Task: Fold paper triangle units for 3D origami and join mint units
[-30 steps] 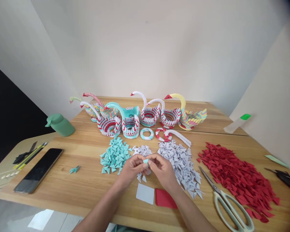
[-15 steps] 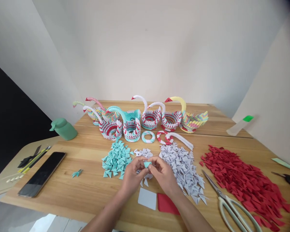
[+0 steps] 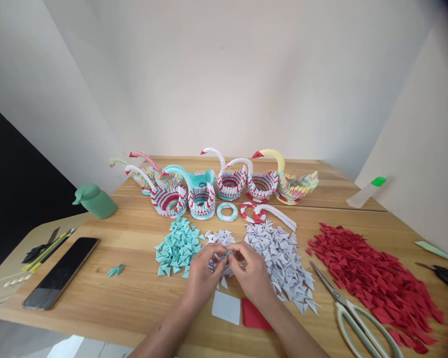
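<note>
My left hand (image 3: pixel 204 274) and my right hand (image 3: pixel 254 272) meet fingertip to fingertip, both closed in a pinch. Between them is a small teal folded paper piece (image 3: pixel 228 253), mostly covered by the fingers. Beneath the hands lies a small heap of white folded paper pieces (image 3: pixel 219 237), partly hidden. A pile of teal triangles (image 3: pixel 179 246) is left of my left hand. To the right of my right hand spreads a larger pile of white triangles (image 3: pixel 289 268). A white paper sheet (image 3: pixel 226 308) and a red paper stack (image 3: pixel 254 317) lie near my wrists.
Several paper swans (image 3: pixel 263 185) stand at the back, with a teal-and-white ring (image 3: pixel 227 212) before them. Scissors (image 3: pixel 341 301) and a red triangle pile (image 3: pixel 377 283) occupy the right. A phone (image 3: pixel 61 272), a few teal pieces (image 3: pixel 116 270) and a green container (image 3: pixel 96 201) are left.
The teal piece showed as a flat triangle between my fingertips; now my fingers have closed over it and little of it shows. The whole view has shifted slightly.
</note>
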`<state>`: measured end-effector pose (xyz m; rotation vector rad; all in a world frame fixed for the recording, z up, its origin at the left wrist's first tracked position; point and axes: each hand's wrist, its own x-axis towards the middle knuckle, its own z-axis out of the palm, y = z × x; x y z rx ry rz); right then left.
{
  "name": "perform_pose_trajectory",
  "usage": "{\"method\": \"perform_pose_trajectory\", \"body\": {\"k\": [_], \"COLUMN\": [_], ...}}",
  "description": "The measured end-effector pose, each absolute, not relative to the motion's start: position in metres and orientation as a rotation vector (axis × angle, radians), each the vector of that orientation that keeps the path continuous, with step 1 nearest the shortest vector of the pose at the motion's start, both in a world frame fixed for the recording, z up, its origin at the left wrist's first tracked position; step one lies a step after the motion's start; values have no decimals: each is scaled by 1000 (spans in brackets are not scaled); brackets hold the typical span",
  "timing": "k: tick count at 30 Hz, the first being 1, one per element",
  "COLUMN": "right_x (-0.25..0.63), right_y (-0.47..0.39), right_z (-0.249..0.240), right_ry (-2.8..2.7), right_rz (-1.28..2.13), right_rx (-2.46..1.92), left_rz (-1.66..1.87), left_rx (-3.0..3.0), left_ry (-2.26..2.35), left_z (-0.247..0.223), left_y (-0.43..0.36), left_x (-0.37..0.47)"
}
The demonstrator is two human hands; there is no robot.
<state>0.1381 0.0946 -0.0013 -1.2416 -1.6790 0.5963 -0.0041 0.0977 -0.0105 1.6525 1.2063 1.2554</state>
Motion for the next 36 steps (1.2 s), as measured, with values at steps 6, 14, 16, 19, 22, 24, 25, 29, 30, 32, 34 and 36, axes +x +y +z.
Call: {"method": "perform_pose_trajectory", "body": {"k": [6, 14, 16, 19, 22, 24, 25, 29, 30, 32, 34, 36], "right_x": [138, 140, 141, 142, 143, 143, 143, 142, 142, 142, 142, 142], "right_y": [94, 94, 95, 96, 96, 96, 96, 95, 95, 95, 96, 96], "right_z": [2, 2, 1, -1, -2, -2, -2, 0, 1, 2, 1, 0], "right_ry": [-1692, -1656, -1627, -1575, -1522, -1492, -1481, -1461, -1461, -1467, -1472, -1470], "right_rz": [648, 726, 782, 891, 982, 1026, 1042, 1089, 1099, 1114, 1114, 1109], "right_rx": [-1192, -1202, -1208, -1217, -1213, -1204, -1199, -1187, -1185, -1185, -1186, -1186], "left_rz": [1219, 1235, 1241, 1249, 1251, 1251, 1250, 1262, 1271, 1288, 1294, 1290], "left_rx": [1256, 1245, 1239, 1209, 1180, 1174, 1173, 1197, 1219, 1277, 1330, 1356], "left_ry": [1093, 1026, 1018, 1001, 989, 987, 986, 1005, 1018, 1044, 1053, 1049], "left_z": [-14, -14, -14, -13, -11, -9, -8, -7, -7, -9, -10, -12], "left_y": [104, 105, 105, 105, 104, 103, 103, 102, 102, 102, 102, 103], "left_x": [-6, -8, -8, -9, -8, -8, -7, -7, -7, -7, -8, -8]}}
